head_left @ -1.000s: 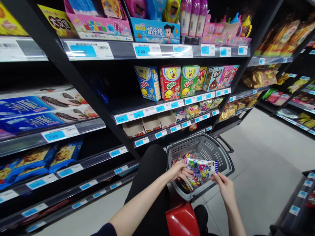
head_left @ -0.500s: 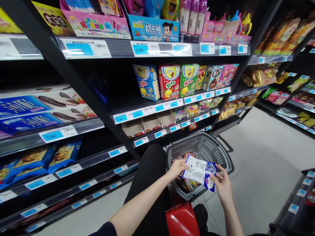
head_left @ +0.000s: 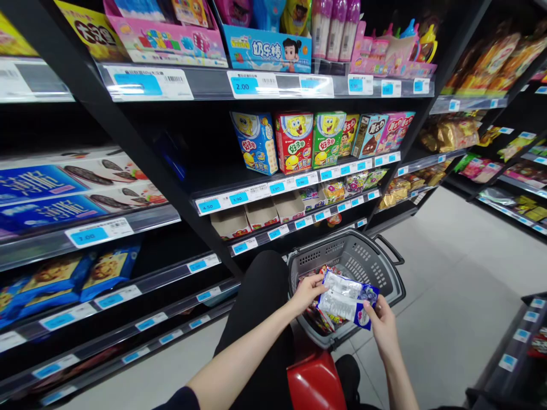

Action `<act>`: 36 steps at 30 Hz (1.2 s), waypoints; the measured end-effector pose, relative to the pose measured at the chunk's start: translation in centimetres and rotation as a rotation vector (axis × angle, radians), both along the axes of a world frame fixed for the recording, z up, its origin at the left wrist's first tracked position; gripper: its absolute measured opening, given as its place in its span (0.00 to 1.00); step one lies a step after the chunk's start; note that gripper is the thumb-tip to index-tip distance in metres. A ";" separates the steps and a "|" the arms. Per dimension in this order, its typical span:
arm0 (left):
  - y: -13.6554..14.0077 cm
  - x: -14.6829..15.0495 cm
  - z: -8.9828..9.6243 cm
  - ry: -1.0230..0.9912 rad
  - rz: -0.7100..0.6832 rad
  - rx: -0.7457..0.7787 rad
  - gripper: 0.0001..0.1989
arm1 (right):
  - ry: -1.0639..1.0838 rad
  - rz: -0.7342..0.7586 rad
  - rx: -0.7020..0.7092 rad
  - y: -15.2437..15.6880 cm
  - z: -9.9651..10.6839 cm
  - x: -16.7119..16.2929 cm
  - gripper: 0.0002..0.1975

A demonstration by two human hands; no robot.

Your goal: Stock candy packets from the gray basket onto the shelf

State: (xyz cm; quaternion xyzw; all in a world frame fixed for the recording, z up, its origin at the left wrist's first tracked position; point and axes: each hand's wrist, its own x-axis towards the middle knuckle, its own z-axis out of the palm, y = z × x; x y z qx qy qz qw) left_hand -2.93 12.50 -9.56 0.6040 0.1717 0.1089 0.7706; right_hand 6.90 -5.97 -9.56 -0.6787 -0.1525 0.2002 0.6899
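Note:
Between my two hands a small blue and white candy packet [head_left: 343, 297] is stretched out, its printed back with a barcode facing up. My left hand [head_left: 310, 292] pinches the packet's left edge. At the other end, my right hand [head_left: 382, 320] grips the lower right corner, thumb on top. Directly beneath is a grey shopping basket [head_left: 371, 256] with perforated walls. Several colourful snack packets [head_left: 321, 319] lie in it, partly covered by the held packet and my left hand.
Black shelves with price tags stand ahead, carrying snack boxes [head_left: 294, 142] and open cardboard trays [head_left: 261, 214]. Blue biscuit packs [head_left: 64, 279] fill lower left shelves. A red stool-like seat [head_left: 317, 382] is below me, beside my bent leg [head_left: 260, 319]. Grey floor tiles [head_left: 448, 250] extend right.
The packet has tilted and shifted very slightly to the right. My right hand's fingers have closed in nearer its corner; the left hand keeps its hold.

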 end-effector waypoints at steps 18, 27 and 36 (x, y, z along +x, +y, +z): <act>-1.2 -1.0 1.5 0.183 0.343 0.637 0.15 | 0.099 -0.114 -0.009 2.7 -1.1 -2.5 0.22; -1.8 -0.3 0.4 0.069 0.023 0.023 0.22 | 0.317 -0.165 0.026 3.1 -2.8 -2.9 0.21; -1.3 -0.6 0.6 0.086 -0.018 -0.244 0.24 | 0.260 -0.149 0.019 2.8 -2.2 -2.8 0.19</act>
